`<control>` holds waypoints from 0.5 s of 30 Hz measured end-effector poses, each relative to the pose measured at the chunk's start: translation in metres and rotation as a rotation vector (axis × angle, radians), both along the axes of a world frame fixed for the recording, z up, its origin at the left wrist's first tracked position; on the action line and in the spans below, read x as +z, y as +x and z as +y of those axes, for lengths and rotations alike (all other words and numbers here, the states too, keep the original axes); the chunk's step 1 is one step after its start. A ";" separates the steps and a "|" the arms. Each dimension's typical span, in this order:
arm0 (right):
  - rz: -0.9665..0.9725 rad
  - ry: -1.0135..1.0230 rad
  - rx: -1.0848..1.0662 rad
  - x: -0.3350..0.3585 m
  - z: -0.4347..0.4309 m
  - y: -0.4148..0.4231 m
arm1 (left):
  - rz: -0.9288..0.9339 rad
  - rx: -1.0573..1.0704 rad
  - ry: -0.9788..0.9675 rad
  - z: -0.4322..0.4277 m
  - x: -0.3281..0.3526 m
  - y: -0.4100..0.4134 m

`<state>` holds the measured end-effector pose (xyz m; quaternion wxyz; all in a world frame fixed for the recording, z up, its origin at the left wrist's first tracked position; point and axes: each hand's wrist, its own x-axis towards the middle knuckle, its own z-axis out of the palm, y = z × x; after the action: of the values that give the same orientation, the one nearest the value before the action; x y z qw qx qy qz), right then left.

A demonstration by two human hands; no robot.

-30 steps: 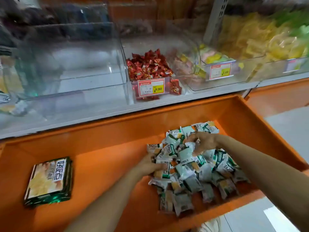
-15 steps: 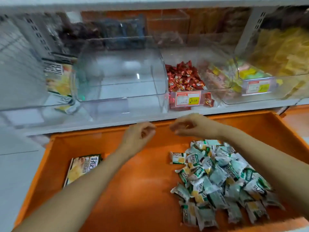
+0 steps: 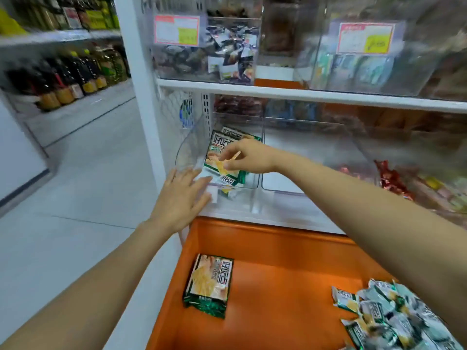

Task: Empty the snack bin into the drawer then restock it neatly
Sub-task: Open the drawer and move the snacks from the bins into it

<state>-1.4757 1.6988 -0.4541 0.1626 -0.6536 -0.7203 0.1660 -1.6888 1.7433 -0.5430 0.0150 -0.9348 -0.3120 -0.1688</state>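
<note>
Up from drawer point(image 3: 278, 251) to clear bin point(image 3: 191, 147): right hand point(image 3: 249, 157) tight on a pack point(image 3: 216, 157), left hand point(image 3: 180, 200) wide.

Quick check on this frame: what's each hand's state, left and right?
Left hand: open, fingers spread at the front of the clear bin.
Right hand: pinching a snack packet inside that bin.

The snack bin point(image 3: 192, 147) was formed of clear, glossy hard plastic, and the snack bag point(image 3: 217, 147) in it was wrapped in shiny printed film. The small packets point(image 3: 386, 314) were sealed in silvery, crinkled film. The drawer point(image 3: 278, 286) was finished in smooth orange with a soft sheen. The shelf point(image 3: 303, 93) was coated smooth white, and the floor point(image 3: 83, 188) was laid in pale, faintly glossy tile.
</note>
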 end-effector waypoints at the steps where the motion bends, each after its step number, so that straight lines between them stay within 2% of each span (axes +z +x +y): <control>1: -0.076 -0.053 -0.009 -0.010 0.017 -0.004 | 0.014 -0.009 -0.010 0.004 -0.008 -0.007; 4: -0.344 -0.252 -0.086 -0.036 0.055 -0.012 | -0.002 -0.059 -0.016 0.012 -0.022 -0.016; 7: -0.373 -0.430 -0.196 -0.058 0.072 -0.018 | -0.052 -0.059 0.002 0.017 -0.026 -0.017; 10: -0.471 -0.434 -0.227 -0.068 0.082 -0.020 | -0.068 -0.065 0.017 0.020 -0.030 -0.018; 15: -0.317 -0.495 -0.283 -0.070 0.078 -0.021 | -0.105 -0.054 -0.023 0.018 -0.031 -0.016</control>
<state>-1.4964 1.7773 -0.5242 -0.0941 -0.7846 -0.5764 0.2082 -1.7052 1.7608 -0.5742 -0.0164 -0.9328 -0.2891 -0.2143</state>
